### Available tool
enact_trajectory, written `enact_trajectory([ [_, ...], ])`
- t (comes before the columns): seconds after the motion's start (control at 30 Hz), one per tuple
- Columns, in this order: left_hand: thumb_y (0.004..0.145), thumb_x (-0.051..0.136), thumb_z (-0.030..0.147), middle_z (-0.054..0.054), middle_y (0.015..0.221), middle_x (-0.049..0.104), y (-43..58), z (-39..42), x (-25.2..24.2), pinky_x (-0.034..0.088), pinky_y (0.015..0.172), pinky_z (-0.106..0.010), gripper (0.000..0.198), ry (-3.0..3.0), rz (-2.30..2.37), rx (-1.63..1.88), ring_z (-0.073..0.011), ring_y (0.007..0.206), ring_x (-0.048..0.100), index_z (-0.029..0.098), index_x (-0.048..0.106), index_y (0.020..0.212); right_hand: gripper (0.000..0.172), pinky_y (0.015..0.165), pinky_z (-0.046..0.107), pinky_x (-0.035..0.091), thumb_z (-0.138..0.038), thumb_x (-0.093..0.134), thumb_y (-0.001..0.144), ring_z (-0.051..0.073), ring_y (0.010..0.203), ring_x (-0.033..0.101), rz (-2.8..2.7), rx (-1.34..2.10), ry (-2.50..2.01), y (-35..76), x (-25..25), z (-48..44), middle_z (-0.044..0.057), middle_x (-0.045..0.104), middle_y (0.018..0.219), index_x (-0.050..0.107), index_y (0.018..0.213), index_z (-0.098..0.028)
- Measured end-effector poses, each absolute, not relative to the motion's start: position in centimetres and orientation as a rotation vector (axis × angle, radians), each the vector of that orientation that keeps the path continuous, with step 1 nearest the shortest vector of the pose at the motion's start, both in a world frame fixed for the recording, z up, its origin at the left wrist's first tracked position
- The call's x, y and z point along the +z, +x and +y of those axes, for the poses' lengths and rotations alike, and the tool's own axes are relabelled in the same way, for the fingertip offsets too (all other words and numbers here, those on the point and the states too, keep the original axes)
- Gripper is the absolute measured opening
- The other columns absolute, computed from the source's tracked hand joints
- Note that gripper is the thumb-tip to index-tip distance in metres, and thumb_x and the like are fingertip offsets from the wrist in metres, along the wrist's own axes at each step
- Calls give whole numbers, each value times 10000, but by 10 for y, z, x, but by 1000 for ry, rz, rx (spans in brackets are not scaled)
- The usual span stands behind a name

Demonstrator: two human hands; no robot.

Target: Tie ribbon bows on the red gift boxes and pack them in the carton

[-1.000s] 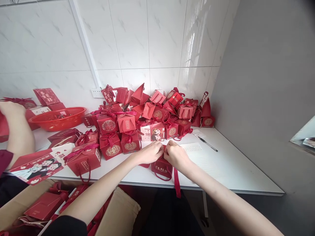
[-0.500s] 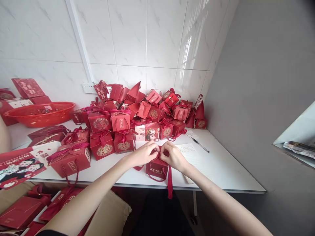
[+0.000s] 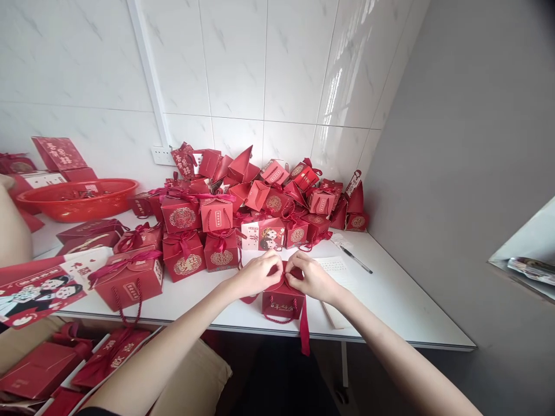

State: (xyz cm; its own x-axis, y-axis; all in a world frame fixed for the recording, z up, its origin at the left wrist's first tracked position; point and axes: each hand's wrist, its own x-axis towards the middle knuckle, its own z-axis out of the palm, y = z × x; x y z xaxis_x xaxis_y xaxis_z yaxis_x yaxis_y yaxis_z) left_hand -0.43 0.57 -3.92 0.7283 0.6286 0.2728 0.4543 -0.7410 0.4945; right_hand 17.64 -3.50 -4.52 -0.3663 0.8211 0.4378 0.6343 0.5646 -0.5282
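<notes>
A small red gift box (image 3: pixel 282 305) with a twisted cord handle stands at the table's front edge. My left hand (image 3: pixel 263 273) and my right hand (image 3: pixel 307 277) meet over its top, each with thumb and fingertips pinched on the red ribbon there. The part of the ribbon between the fingertips is mostly hidden. One loose end of the ribbon (image 3: pixel 305 329) hangs down at the box's right side, past the table edge.
Many red gift boxes (image 3: pixel 219 214) are piled against the wall. At the left are a red plastic basket (image 3: pixel 78 202) and another person's arm (image 3: pixel 13 222). A notebook (image 3: pixel 347 283) and pen (image 3: pixel 358 260) lie to the right. More boxes (image 3: pixel 41 370) sit below the table edge.
The view has shifted slightly, so most things appear a little further right. Both hands remain pinched over the box, with their fingertips slightly rearranged.
</notes>
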Motion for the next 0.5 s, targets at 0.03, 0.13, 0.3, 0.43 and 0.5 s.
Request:
enact_trajectory([
  [0.03,808,428,225,-7,930,504,-5,6,-40,423,752,-275,65,2516,816,620,-147,797,548,205,474,766,106,727,286,438,-80,508,707,142,729,513,-2125,346,-1161,177,-45,-35,36,525,815,541,710,-180],
  [0.13,802,420,218,-2,925,498,-5,8,-43,417,786,-277,52,2457,774,657,-147,831,545,206,450,761,129,722,286,435,-61,483,696,136,696,495,-2084,343,-1189,178,-47,-35,16,515,760,509,688,-188],
  [0.3,789,425,206,1,929,507,-4,8,-45,411,818,-290,43,2421,775,673,-153,862,543,207,439,748,119,691,290,445,-80,505,694,139,676,498,-2034,339,-1140,176,-52,-34,12,531,742,487,681,-197],
  [0.43,783,436,189,1,948,510,-3,7,-44,411,815,-282,45,2419,763,685,-150,871,543,205,445,742,113,696,302,455,-89,510,722,156,725,534,-2086,320,-1085,175,-53,-32,36,550,797,514,695,-199],
  [0.5,773,442,168,-2,935,511,-3,7,-44,410,810,-276,56,2416,742,689,-149,868,542,200,448,727,127,699,300,458,-79,494,736,155,731,542,-2109,336,-1053,178,-53,-32,41,563,806,515,705,-200],
])
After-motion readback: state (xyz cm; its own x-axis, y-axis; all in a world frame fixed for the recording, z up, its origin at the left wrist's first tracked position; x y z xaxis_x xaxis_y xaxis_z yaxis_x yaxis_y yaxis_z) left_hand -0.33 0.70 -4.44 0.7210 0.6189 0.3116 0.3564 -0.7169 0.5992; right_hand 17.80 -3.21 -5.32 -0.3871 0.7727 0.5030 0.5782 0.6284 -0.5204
